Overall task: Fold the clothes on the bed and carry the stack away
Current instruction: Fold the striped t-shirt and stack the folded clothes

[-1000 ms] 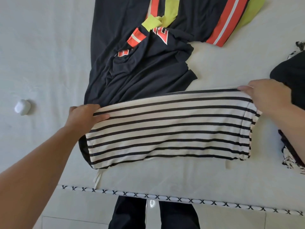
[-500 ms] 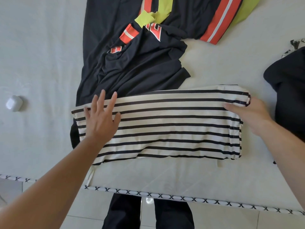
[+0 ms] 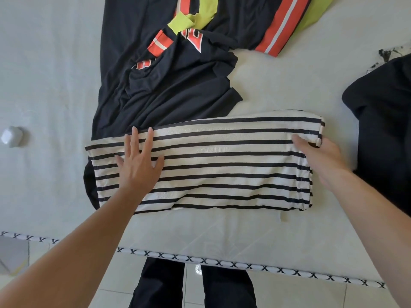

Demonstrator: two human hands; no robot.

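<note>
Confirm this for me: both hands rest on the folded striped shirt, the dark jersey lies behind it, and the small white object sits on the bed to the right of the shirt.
One detail is wrong. The head view shows the small white object on the bed to the left of the striped shirt, not the right. The rest holds: left hand and right hand rest on the shirt, with the dark jersey behind it.

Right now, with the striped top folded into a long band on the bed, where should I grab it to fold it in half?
Probably pinch the striped top at its right short end, by the right hand, from the right. It lies as a flat band across the bed, with the left hand pressing the other end.
</note>
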